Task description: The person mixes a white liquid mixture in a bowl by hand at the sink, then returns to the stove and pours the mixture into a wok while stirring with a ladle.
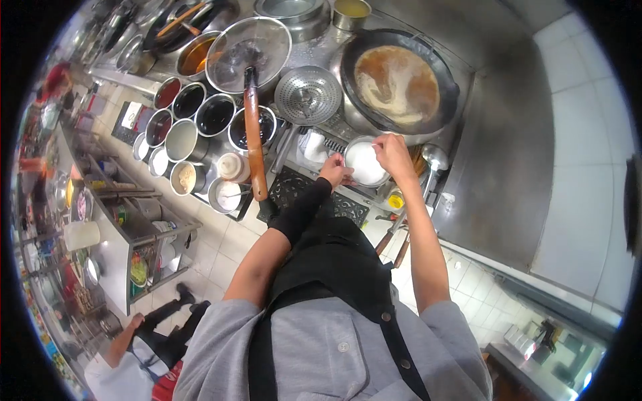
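Note:
A round metal bowl [367,182] with white contents, which I cannot tell as powder or liquid, sits at the counter's front edge. My left hand [336,171] is at its left side, fingers closed on the rim. Above the bowl's right part is my right hand [394,155], its fingertips pinched together; whatever they hold, if anything, is hidden. Behind the bowl, a black wok [449,100] contains foamy brown liquid. A white cloth [313,144] lies left of the bowl, and a small container with a yellow lid [395,200] is in front of it on the right.
A wooden-handled strainer [253,127] lies across pots of dark sauce [215,115]. Beside it is a perforated metal ladle [307,95]. Another metal ladle [435,158] rests at the right. A squeeze bottle [232,167] stands at the left. Another person [127,364] is at the lower left.

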A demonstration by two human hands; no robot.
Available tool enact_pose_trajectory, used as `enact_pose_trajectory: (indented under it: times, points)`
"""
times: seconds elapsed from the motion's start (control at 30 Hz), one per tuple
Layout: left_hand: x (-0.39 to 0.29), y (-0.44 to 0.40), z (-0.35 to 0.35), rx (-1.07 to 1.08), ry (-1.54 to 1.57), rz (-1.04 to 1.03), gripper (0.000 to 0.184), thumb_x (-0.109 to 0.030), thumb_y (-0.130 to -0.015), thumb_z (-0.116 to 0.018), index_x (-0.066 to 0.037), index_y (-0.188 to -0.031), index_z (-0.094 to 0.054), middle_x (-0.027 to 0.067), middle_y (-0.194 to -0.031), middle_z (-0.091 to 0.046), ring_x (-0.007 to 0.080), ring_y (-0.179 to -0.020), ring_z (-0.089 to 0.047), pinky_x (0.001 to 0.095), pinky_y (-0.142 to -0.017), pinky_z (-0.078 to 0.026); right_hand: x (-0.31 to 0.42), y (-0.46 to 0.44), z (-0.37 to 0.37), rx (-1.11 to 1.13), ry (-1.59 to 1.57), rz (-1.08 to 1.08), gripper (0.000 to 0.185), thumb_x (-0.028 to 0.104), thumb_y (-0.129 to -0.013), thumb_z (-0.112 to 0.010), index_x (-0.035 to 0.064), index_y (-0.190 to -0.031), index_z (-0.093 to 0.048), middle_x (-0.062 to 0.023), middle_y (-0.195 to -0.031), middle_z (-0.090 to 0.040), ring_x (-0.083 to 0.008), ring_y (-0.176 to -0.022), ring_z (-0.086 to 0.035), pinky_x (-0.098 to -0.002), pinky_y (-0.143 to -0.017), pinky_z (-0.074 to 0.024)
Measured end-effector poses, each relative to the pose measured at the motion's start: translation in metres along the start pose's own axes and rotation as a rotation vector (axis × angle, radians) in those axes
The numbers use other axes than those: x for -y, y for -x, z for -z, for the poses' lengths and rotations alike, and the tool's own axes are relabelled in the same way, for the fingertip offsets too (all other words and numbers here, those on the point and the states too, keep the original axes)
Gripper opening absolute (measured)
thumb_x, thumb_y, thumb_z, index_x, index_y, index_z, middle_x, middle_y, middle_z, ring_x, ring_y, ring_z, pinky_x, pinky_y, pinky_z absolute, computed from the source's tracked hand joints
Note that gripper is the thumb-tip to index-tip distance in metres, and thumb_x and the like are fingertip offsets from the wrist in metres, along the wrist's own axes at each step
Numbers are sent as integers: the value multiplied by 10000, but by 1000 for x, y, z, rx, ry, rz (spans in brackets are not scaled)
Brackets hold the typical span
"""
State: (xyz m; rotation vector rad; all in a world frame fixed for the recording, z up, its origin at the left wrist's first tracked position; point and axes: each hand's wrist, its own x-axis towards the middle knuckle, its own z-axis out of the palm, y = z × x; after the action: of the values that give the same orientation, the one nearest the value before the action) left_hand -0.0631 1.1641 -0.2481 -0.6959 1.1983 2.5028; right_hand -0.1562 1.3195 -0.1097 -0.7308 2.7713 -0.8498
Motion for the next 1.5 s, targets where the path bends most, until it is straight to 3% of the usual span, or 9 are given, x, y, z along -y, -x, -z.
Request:
enact_pose_trajectory:
  times: [0.27,0.37,0.47,0.97,1.07,1.27,1.33,1.43,1.5]
  points:
    - [9,-9,5,-48,7,-42,372,86,-716,-653,-101,-866,-369,91,-682,-478,285,-542,-608,550,-532,-598,-25,9,-77,331,285,-59,594,127,-719,-722,118,-1280,-526,-213,-1287,-496,-396,-1217,-489,-497,-1008,-412]
    - [14,-11,10,-53,-133,-164,358,74,-700,-662,-86,-837,-373,87,-665,-492,263,-536,-615,494,-477,-577,-26,16,-97,329,358,-74,814,255,-639,-814,154,-1357,-444,-238,-1342,-426,-454,-1198,-487,-541,-995,-414]
    - [25,-22,16,-88,-147,-178,367,61,-674,-687,-84,-805,-377,80,-638,-511,236,-529,-615,440,-435,-541,-38,9,-105,361,264,-79,875,228,-566,-864,154,-1343,-470,-235,-1353,-430,-467,-1182,-502,-501,-994,-438]
    - [18,-18,10,-88,-293,-208,342,95,-752,-634,-76,-817,-344,111,-603,-537,291,-518,-663,422,-427,-567,-52,7,-119,289,222,6,438,157,-655,-762,-36,-1032,-652,-263,-994,-634,-432,-998,-599,-460,-874,-488]
    - [17,-17,10,-137,-249,-187,381,63,-642,-707,-88,-739,-371,58,-601,-519,197,-521,-598,406,-424,-498,-56,7,-125,218,202,40,360,136,-639,-765,-43,-938,-676,-261,-924,-655,-437,-943,-621,-457,-852,-499]
    - [-2,2,3,-80,-156,-81,355,1,-641,-729,-80,-719,-392,56,-611,-514,158,-548,-554,374,-460,-464,-64,10,-107,127,159,76,275,75,-665,-725,-32,-914,-681,-249,-933,-657,-428,-900,-624,-458,-829,-498]
    - [34,-37,24,-168,-606,-385,314,5,-652,-713,-68,-728,-417,61,-622,-522,165,-571,-559,373,-490,-476,-62,11,-94,67,174,126,236,59,-693,-699,-20,-914,-686,-244,-945,-657,-424,-899,-623,-464,-835,-488]
    - [-11,8,-4,-59,-114,-69,235,53,-727,-643,-48,-786,-439,84,-710,-563,237,-601,-643,424,-501,-587,-56,11,-73,11,195,120,172,83,-755,-653,-1,-898,-695,-222,-921,-661,-405,-945,-604,-467,-871,-464]
    - [14,-19,15,-23,-144,-73,259,74,-758,-627,-48,-831,-410,104,-715,-552,260,-610,-667,479,-519,-611,-20,10,-38,136,241,23,183,57,-784,-599,-4,-925,-700,-240,-956,-660,-404,-964,-604,-469,-866,-468]
